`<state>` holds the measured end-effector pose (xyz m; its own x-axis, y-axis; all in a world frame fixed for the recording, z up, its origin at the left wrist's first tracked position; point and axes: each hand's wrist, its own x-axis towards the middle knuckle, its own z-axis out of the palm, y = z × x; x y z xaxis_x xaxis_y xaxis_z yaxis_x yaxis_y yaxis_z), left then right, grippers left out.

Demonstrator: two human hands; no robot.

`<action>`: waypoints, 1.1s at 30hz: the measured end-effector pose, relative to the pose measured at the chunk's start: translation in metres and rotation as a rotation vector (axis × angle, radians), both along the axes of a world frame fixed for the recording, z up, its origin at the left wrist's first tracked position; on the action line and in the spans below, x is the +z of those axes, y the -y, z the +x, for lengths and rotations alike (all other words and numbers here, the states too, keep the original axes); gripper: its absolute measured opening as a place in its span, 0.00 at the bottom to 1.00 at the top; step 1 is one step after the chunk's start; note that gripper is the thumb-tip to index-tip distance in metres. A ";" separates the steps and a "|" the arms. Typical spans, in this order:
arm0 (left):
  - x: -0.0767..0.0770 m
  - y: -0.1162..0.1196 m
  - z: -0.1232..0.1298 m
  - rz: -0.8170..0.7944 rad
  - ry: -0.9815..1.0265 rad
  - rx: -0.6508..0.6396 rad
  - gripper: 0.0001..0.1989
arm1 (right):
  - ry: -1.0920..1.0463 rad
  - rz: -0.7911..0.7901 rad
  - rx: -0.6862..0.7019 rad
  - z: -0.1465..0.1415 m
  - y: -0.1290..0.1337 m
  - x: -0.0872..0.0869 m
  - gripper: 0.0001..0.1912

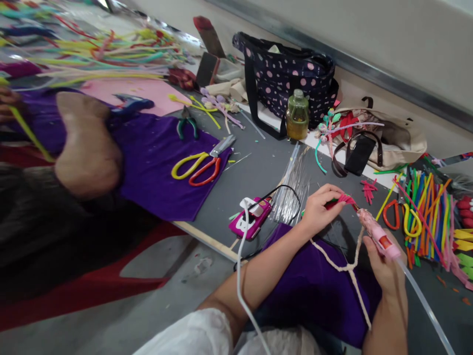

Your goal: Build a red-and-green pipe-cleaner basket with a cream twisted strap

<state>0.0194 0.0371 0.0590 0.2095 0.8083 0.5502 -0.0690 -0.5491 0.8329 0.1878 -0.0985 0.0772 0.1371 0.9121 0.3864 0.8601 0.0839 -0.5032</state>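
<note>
My left hand (320,207) pinches a small red pipe-cleaner piece (342,200) over the grey table. My right hand (384,266) grips a pink glue gun (377,236), its nozzle pointing up-left and touching the red piece. A clear glue stick (424,305) sticks out of the gun's back, toward the lower right. A cream twisted pipe-cleaner stem (349,268) hangs below the hands over a purple cloth (314,291) on my lap side.
Another person's arm (86,148) rests at the left on a second purple cloth (162,162). Yellow and red scissors (201,165), pliers (186,123), a pink phone (253,217), a bottle (297,116), a spotted bag (288,69) and coloured pipe cleaners (428,212) lie around.
</note>
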 end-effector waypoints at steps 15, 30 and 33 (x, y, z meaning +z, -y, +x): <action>0.001 0.000 -0.001 -0.011 -0.006 0.006 0.04 | -0.004 -0.040 -0.010 -0.005 0.005 0.015 0.16; 0.000 -0.004 -0.003 -0.013 -0.003 0.028 0.04 | 0.025 -0.023 -0.039 -0.005 0.006 0.022 0.14; 0.001 -0.005 -0.004 -0.012 0.004 0.043 0.04 | 0.032 -0.029 -0.043 -0.004 0.007 0.021 0.14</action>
